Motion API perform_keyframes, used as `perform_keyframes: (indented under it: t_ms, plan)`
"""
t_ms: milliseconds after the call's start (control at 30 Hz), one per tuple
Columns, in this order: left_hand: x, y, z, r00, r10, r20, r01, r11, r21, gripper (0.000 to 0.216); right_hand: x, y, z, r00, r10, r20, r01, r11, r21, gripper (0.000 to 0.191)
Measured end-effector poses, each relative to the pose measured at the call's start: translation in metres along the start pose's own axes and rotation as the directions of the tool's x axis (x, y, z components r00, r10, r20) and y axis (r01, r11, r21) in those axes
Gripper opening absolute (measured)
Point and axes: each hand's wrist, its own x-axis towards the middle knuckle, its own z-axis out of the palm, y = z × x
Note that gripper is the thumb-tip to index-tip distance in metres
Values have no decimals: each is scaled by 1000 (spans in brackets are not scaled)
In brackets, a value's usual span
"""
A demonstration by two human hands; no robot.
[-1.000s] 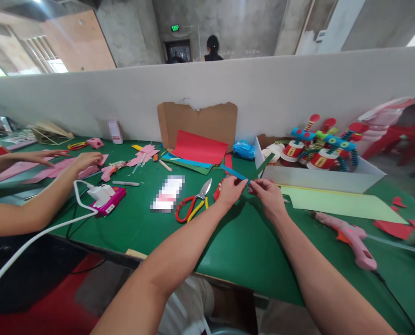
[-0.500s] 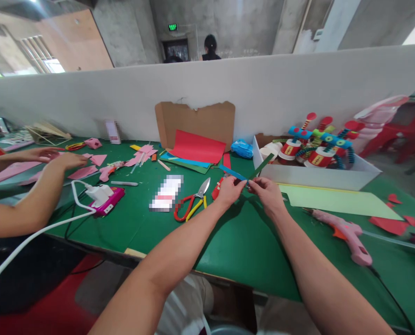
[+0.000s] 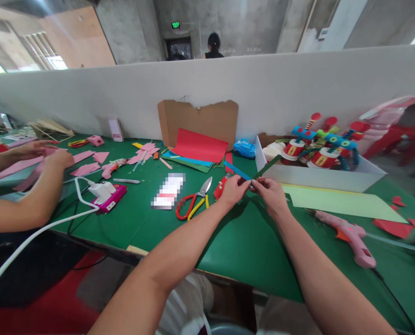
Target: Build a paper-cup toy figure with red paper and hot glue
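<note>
Pinched at one end in my left hand (image 3: 233,190) is a blue paper strip (image 3: 235,170), which points up and to the left. My right hand (image 3: 270,193) pinches the end of a dark green paper strip (image 3: 268,166), slanting up to the right. The two strips meet in a V at my fingertips, where the fingers hide the join. Close behind my left hand lies a red object (image 3: 220,187), partly covered. Scissors (image 3: 194,200) with red and yellow handles rest to the left. A pink glue gun (image 3: 353,235) lies right of my right forearm.
A white box (image 3: 327,176) holds several paper-cup figures at the back right, beside light green paper (image 3: 343,203). Coloured sheets (image 3: 200,146) lean on cardboard. At left, a co-worker's hands (image 3: 59,159) handle pink paper near a power strip (image 3: 111,199).
The whole view has shifted slightly. My hands keep the same pinch on the two strips, with little visible movement. The co-worker's hands have lifted a piece of pink paper.
</note>
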Motion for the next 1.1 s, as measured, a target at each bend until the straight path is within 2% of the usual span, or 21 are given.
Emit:
perform_keyframes:
  t_ms: [133,300,467,633,833,1100]
  plan:
    - [0,3,-2,1000,9,-27,-7,997,80,23,1,0,-2,999,16,49,-17,1000,18,43]
    - [0,5,-3,1000,7,-3,-6,991,130,23,3,1,-3,999,12,31,-12,1000,0,44]
    - [0,4,-2,1000,8,-12,-7,991,135,24,2,0,-3,997,56,60,-56,998,1,43]
    - [0,2,-2,1000,-6,7,5,994,105,22,2,0,-2,998,51,26,-51,999,-20,43]
    - [1,-4,1,1000,-13,26,13,1000,15,19,1,-2,-5,992,85,93,-84,996,-17,40]
    - [0,-1,2,999,-20,43,30,969,-246,20,-1,6,9,994,80,-72,-60,967,249,37]
